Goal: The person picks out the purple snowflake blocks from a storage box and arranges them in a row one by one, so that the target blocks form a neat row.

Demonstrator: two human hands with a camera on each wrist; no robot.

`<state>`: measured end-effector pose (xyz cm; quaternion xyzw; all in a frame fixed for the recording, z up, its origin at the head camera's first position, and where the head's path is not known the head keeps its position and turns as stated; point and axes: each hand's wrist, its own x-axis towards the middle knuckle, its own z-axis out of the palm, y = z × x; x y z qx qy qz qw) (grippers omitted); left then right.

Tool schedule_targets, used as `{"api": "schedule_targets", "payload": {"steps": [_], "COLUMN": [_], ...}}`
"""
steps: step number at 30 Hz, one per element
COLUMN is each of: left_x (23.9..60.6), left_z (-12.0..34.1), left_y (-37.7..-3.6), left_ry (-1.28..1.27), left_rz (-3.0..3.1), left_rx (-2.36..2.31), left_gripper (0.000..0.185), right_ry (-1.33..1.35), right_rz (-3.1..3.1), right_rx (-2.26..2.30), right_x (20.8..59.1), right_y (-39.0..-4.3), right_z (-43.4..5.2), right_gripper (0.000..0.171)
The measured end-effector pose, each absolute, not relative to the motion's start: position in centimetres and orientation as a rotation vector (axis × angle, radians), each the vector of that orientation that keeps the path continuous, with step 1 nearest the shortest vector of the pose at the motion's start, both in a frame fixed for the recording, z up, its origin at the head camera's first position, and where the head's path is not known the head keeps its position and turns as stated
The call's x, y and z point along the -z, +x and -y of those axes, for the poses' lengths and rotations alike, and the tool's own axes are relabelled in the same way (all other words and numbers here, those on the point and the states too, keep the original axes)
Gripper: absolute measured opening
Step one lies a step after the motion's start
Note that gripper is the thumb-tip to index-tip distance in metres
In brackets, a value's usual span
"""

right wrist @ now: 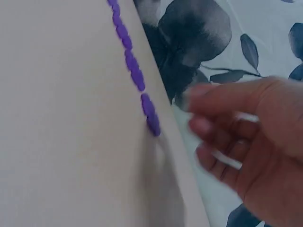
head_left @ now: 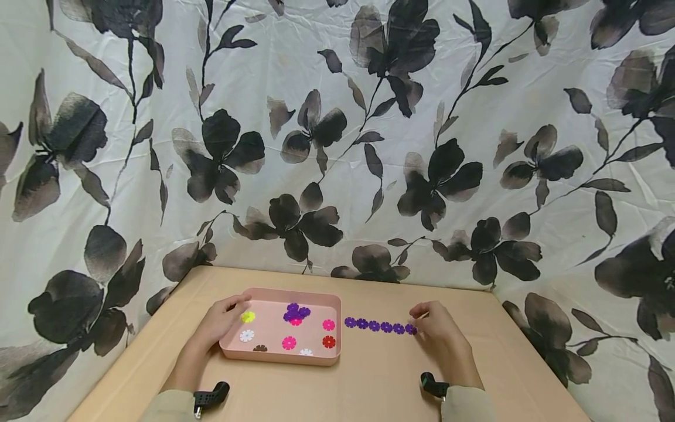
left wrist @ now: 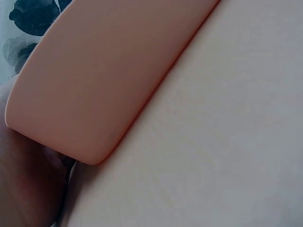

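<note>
My left hand holds the left side of a pink tray, its fingertips over the rim at the back left corner. In the left wrist view the palm lies against the tray's end wall. A row of several purple flower-shaped pieces runs rightward from the tray across the table. At the row's right end is my right hand, beside the last purple flower piece. In the right wrist view its fingers are loosely bent, with nothing between them, apart from that piece.
Inside the tray are a purple cluster and scattered flower pieces: yellow, white, pink, red and brown. A floral cloth hangs behind the table's back edge.
</note>
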<state>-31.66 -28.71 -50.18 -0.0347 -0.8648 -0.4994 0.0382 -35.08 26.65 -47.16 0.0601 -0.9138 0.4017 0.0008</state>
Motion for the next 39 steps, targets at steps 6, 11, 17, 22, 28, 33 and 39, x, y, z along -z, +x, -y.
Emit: {"api": "schedule_targets", "payload": {"steps": [6, 11, 17, 22, 28, 33, 39], "left_x": [50.4, 50.5, 50.5, 50.4, 50.3, 50.3, 50.3], "left_z": [28.6, 28.7, 28.7, 28.6, 28.7, 28.8, 28.6], "left_y": [-31.6, -31.6, -31.6, -31.6, -31.5, -31.4, -31.4], "left_ry": [-0.117, -0.111, -0.107, -0.104, -0.101, -0.092, -0.096], "left_rz": [2.651, 2.639, 2.635, 2.629, 2.632, 2.637, 2.634], "left_rx": [1.517, 1.548, 1.556, 1.557, 1.553, 1.550, 1.540], "left_gripper": [0.052, 0.051, 0.051, 0.050, 0.050, 0.050, 0.050], "right_ry": [0.308, 0.382, 0.541, 0.636, 0.695, 0.685, 0.681], "right_rz": [2.593, 2.444, 2.433, 2.450, 2.533, 2.578, 2.585], "right_rx": [-1.427, -1.642, -1.640, -1.664, -1.668, -1.679, -1.707], "right_x": [46.1, 45.2, 45.2, 45.8, 46.2, 46.4, 46.7], "right_y": [-35.3, -35.3, -34.8, -34.3, -33.9, -33.8, -33.7], "right_z": [-24.8, -21.3, -16.4, -13.1, -10.0, -7.8, -5.6], "right_gripper": [0.019, 0.021, 0.021, 0.023, 0.027, 0.025, 0.030]}}
